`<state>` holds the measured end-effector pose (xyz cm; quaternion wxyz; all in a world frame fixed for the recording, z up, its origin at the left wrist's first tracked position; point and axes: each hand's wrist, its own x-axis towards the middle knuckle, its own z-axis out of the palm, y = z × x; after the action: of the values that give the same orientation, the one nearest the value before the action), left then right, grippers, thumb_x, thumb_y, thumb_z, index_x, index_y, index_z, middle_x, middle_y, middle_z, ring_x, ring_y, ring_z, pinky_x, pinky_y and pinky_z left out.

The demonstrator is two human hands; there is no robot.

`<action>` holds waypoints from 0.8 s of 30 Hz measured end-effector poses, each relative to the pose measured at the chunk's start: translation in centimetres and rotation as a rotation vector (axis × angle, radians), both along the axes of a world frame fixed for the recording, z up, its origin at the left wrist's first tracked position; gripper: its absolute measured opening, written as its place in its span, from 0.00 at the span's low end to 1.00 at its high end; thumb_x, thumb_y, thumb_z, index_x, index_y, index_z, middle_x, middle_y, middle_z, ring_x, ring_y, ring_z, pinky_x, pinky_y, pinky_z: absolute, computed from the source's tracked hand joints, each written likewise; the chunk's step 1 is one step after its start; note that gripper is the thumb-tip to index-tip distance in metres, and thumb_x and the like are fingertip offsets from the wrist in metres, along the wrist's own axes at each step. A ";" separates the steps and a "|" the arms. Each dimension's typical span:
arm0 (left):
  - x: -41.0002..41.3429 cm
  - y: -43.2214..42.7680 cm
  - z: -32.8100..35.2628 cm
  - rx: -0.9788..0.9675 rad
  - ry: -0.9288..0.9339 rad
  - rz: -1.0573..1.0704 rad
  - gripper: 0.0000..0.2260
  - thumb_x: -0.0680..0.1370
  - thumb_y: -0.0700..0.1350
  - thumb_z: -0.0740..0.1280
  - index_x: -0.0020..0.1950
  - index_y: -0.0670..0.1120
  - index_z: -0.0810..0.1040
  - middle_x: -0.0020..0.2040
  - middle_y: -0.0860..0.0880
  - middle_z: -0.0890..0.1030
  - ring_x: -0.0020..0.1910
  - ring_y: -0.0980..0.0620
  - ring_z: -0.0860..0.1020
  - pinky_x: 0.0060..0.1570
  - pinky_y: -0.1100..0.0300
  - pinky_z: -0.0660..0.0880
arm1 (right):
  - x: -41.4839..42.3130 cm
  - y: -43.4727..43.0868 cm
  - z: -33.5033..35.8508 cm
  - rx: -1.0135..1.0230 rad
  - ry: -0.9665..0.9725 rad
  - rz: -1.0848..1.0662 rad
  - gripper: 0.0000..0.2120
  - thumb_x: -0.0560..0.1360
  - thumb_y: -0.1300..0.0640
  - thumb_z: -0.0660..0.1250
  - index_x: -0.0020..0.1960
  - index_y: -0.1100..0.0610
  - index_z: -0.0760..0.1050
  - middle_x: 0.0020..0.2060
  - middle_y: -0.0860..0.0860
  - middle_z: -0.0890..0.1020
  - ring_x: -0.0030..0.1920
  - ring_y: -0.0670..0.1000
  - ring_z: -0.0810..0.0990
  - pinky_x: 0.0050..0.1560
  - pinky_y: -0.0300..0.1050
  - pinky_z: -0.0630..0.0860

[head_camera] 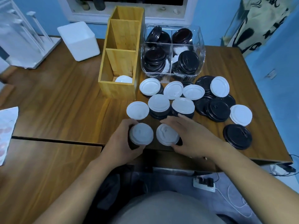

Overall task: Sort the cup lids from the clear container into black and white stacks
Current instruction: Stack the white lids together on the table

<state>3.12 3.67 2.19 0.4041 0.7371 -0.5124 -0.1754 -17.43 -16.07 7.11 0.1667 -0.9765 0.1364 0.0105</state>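
Lids [173, 90] of round, ridged plastic litter the woodgrain desk [64, 102] before the ribbed clear container [201, 50]. Fingers of the left hand [119, 143] curl round a white-topped stack [141, 134]; the right hand [192, 135] pinches a white lid [166, 135].

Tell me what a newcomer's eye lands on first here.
The jumble of black and white lids covering the right half of the table stands out first, with the clear container behind it holding mostly black ones. At the near edge, the left hand grips a white-topped stack and the right hand holds a second stack beside it. The wooden box to the left holds one white lid in its nearest compartment.
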 end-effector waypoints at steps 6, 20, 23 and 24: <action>0.9 -0.2 -0.5 0.073 -0.193 -0.091 0.38 0.68 0.56 0.80 0.74 0.51 0.69 0.69 0.61 0.69 0.70 0.63 0.66 0.67 0.71 0.61 | -0.2 0.8 -0.8 -0.131 -0.037 -0.124 0.36 0.70 0.30 0.66 0.72 0.47 0.69 0.63 0.43 0.78 0.64 0.47 0.71 0.66 0.41 0.61; 2.1 -1.1 -0.9 0.050 -0.270 -0.109 0.34 0.68 0.67 0.76 0.70 0.54 0.75 0.66 0.59 0.78 0.69 0.57 0.70 0.69 0.55 0.64 | 4.5 1.4 0.4 0.102 -0.021 0.153 0.31 0.73 0.47 0.72 0.73 0.51 0.69 0.68 0.44 0.74 0.68 0.48 0.70 0.66 0.44 0.71; 2.2 -1.1 -1.2 0.062 -0.272 -0.113 0.35 0.68 0.69 0.75 0.71 0.54 0.75 0.66 0.59 0.78 0.69 0.57 0.69 0.70 0.55 0.64 | 5.6 1.6 -0.3 0.103 -0.005 0.191 0.29 0.73 0.49 0.71 0.73 0.51 0.70 0.70 0.45 0.73 0.67 0.49 0.70 0.66 0.46 0.71; 2.3 -1.1 -1.3 0.057 -0.269 -0.115 0.36 0.68 0.70 0.75 0.71 0.54 0.75 0.66 0.58 0.78 0.69 0.57 0.70 0.70 0.55 0.64 | 5.7 1.6 -0.5 0.106 -0.009 0.191 0.30 0.73 0.50 0.71 0.73 0.51 0.70 0.70 0.45 0.73 0.66 0.49 0.70 0.66 0.46 0.70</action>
<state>5.41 2.53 0.90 0.2998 0.7348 -0.5980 -0.1122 -11.71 -14.44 6.61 0.2170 -0.9749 0.0411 0.0291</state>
